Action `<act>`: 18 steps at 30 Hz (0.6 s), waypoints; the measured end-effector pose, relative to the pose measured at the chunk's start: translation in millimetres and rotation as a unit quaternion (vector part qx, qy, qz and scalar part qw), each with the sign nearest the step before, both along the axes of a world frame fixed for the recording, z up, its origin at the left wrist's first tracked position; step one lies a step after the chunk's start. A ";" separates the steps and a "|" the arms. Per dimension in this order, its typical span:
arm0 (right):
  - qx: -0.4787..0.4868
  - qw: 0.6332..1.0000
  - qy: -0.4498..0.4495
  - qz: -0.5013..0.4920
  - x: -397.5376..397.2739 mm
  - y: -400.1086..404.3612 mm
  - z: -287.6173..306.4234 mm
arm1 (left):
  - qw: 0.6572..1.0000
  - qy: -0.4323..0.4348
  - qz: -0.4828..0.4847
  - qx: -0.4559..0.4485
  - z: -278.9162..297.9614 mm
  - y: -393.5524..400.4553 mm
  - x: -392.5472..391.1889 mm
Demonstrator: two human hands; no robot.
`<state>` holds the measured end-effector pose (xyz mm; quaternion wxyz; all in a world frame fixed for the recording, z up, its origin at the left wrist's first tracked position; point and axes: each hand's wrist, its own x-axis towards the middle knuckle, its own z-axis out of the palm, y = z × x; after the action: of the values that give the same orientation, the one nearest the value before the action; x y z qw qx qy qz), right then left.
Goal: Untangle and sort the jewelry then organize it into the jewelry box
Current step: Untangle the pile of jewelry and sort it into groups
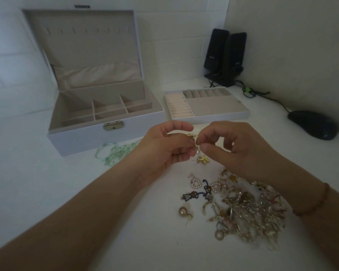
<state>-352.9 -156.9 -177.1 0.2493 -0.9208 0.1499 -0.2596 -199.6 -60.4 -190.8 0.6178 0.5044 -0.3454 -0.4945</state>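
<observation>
Between my hands at frame centre: gold earring cluster (194, 142) — left hand (164, 147) and right hand (233, 147) fingers pinching it, long axis hanging downward; jewelry box (106, 132) upper left.

No legible text or labels anywhere.

White counter (47, 192) meets pale tiled wall (6, 55) behind, plain beige wall (292, 45) at right. Two black speakers (225, 55) in corner. Dim light.

Bare table (53, 184) left; jewelry heap (249, 210) right; open jewelry box (106, 132) ahead
</observation>
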 end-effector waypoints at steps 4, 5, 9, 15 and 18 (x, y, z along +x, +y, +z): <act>0.025 1.000 0.000 0.004 1.1 3.2 0.2 | 1.000 -0.010 -0.004 0.002 -0.7 0.1 -0.4; 0.030 1.000 -0.001 0.005 0.6 2.6 0.4 | 1.000 -0.013 -0.005 0.002 -0.8 0.1 0.1; -0.022 1.000 0.009 -0.003 -0.3 -0.3 0.1 | 1.000 -0.025 -0.015 0.010 -0.7 0.5 1.4; -0.040 0.999 0.013 -0.001 -0.5 -1.6 -1.6 | 0.998 -0.021 -0.048 0.020 1.0 1.6 3.2; -0.046 0.999 0.020 -0.011 -0.7 -2.5 -1.2 | 0.998 -0.033 -0.052 0.022 1.6 1.8 4.4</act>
<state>-353.6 -159.3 -178.4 0.2012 -0.9345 0.1533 -0.2503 -195.2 -58.6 -189.2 0.5681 0.5151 -0.3803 -0.5170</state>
